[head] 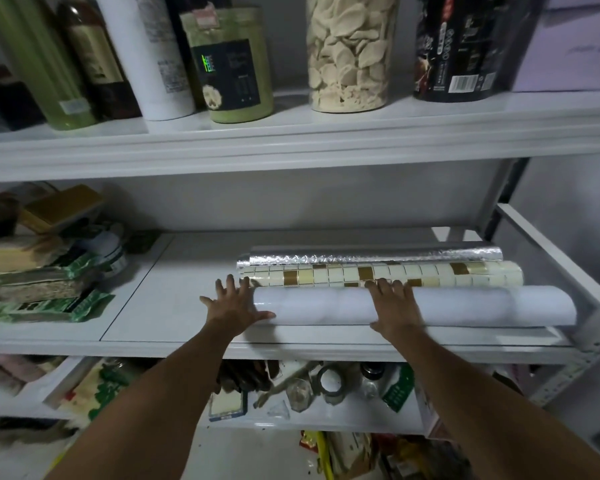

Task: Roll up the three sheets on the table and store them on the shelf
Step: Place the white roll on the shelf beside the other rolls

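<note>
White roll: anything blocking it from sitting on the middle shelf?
Nothing visible: the white roll already lies on the shelf, in front of the mosaic roll and the silver roll. The left hand and right hand rest directly on it.

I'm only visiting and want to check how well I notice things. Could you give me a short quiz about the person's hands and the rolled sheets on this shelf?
1. True or false: the plain white roll lies in front of the cream-and-gold mosaic-patterned roll on the white middle shelf.
2. Which roll lies farthest back? A. the white one. B. the silver embossed foil roll. C. the mosaic one.
3. Fill the gap: the left hand and the right hand both touch the ____ roll.

Key: 1 true; 2 B; 3 white.
</note>
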The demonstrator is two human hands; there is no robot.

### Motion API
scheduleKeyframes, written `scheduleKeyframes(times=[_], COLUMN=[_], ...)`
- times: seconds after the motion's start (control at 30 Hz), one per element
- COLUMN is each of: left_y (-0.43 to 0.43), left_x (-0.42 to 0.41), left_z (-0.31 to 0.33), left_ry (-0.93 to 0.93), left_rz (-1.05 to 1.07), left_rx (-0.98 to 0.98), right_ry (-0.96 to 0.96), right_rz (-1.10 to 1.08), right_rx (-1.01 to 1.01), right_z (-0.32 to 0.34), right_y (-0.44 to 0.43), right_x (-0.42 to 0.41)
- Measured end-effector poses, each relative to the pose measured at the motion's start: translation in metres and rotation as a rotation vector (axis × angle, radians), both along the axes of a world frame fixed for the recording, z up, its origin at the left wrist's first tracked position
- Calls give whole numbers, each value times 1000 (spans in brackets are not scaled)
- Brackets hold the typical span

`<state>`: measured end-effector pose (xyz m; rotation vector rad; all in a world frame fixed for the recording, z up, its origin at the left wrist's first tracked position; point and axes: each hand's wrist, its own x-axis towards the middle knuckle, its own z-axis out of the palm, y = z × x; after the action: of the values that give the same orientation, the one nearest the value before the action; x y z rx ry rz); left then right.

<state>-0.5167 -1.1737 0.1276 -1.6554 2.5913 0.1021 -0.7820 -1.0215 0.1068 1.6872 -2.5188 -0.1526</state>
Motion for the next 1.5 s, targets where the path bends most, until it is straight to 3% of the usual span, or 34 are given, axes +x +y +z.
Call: scheduleKeyframes(times=[0.23,0.4,0.6,0.73,0.83,1.0,1.5], left_y=[-10,-9,-11,-4,5,8,-8], left_x=[0,-20,-19,-19,-39,-58,-89], left_z=[-12,-17,-15,-11,-15,-15,-9], left_ry=[117,4,67,-32,-26,8,31], left_rz=[-48,-242,-132,-406,-583,-541,-484], left_rx=[115,6,86,-172,-176,-152,-121], right_ry=[9,43,59,-5,-113,-189,-209], right_rz=[-29,-30,-23,25,114,203,108], right_rx=[-1,17,40,0,-69,-133,-111], right_z=[-3,-1,1,-3,-3,1,5], right_y=[-6,-11,-17,-20,-22,-7,-14], right_x=[8,22,32,36,41,22,-25])
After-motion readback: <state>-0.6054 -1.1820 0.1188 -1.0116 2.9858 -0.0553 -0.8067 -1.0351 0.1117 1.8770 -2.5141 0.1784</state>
